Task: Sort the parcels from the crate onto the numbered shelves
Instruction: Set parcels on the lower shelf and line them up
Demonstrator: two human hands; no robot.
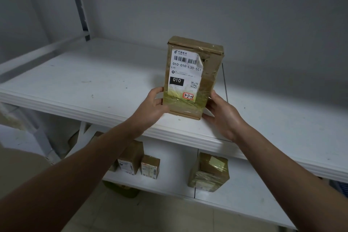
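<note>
View from a head camera, looking down along 2 bare forearms to a white metal shelf unit against a grey wall. A brown cardboard parcel (pixel 192 75) stands upright on its short end on the upper shelf (pixel 75 84), close to the front edge, with its printed face toward the camera. The left hand (pixel 152 105) grips the parcel's lower left edge, thumb in front and fingers curled behind. The right hand (pixel 224 117) holds the lower right side, thumb up along the edge and fingers low near the base. A white postal label (pixel 185 69) reads 010-010-L30-551, and its right edge is peeling away. Below it, a small handwritten sticker (pixel 188 96) reads 3-2-5. On the lower shelf (pixel 173 182) sit 3 more parcels, 2 small ones side by side and 1 wrapped in clear tape further right. The step appears to be setting this parcel down. To do it well, check the sticker against the shelf number, slide the base back from the edge, keep the label facing out, and let go only once it stands steady.
</note>
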